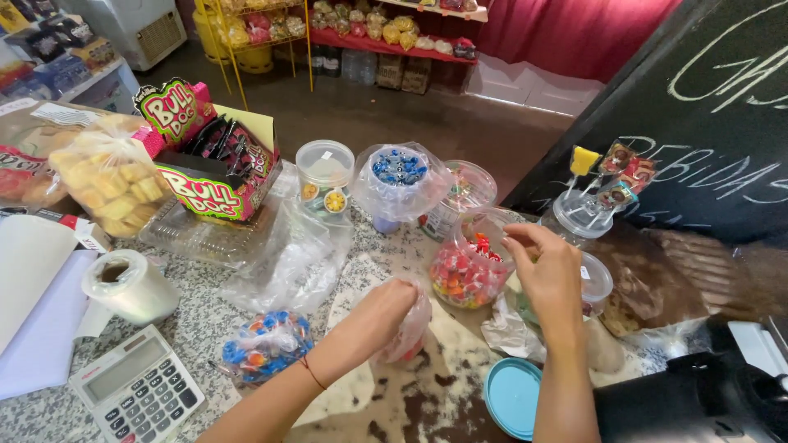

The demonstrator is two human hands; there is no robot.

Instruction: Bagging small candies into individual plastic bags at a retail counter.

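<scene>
On the counter, the left hand grips a small bag near the front middle. Just right of it and farther back, the right hand sits at the mouth of a tilted candy jar. A lid lies in front of that jar. Left of the small bag lies a filled bag, then a calculator at the front left, with a roll behind it. A display box stands at the back left, tubs to its right.
</scene>
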